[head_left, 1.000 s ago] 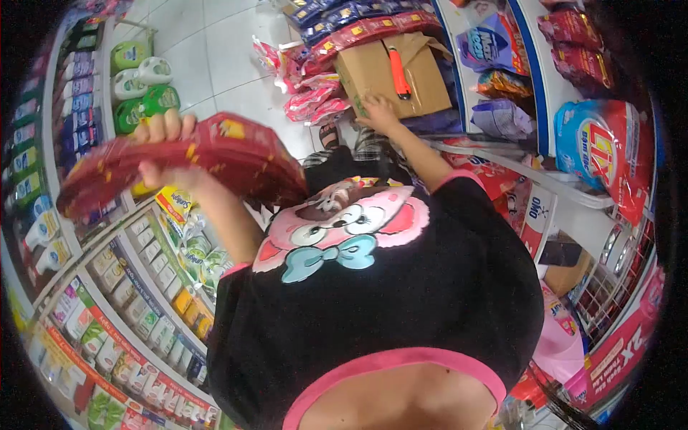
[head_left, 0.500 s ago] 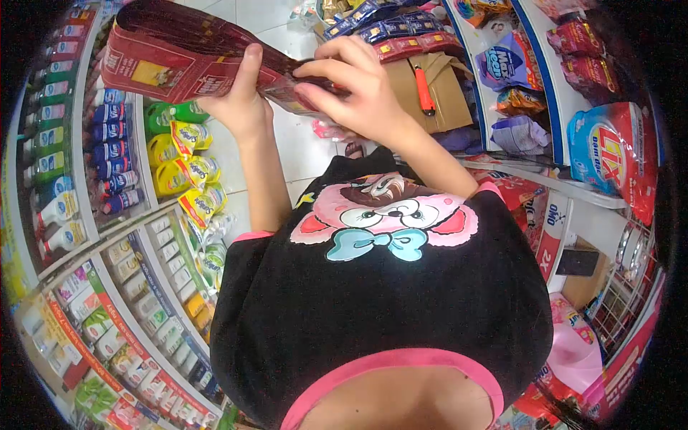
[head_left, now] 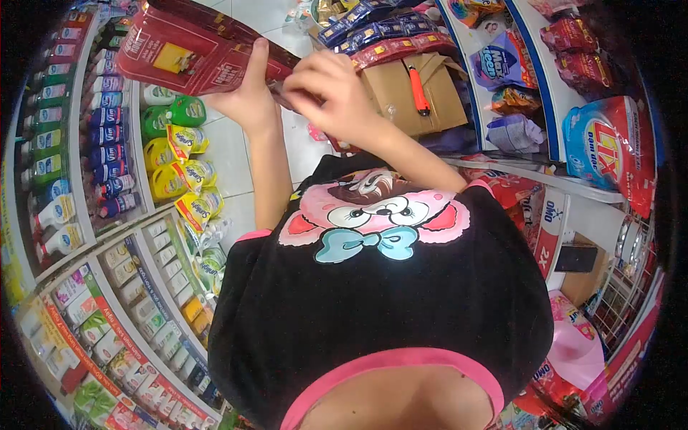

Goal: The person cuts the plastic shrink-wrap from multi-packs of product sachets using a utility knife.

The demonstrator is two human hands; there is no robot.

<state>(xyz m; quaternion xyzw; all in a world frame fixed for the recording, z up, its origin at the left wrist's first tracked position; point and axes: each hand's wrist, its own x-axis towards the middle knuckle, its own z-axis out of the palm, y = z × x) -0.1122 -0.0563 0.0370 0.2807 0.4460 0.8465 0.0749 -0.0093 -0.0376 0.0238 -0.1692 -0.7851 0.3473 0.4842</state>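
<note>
Far to the left of the hands, shelves carry rows of bottles and yellow and green refill pouches, with small boxed goods lower down. Above those, the left hand is raised and closed around the near end of a stack of red sachet packs, thumb up along the top face; the stack slants up and away to the left of that hand. Just to its right, the right hand curls over the same end of the stack, fingers bent and pinching at the pack edges. Beyond and right of the right hand sits an open cardboard box with an orange box cutter lying on it, and strips of sachets behind. Further right, shelves hold detergent bags.
</note>
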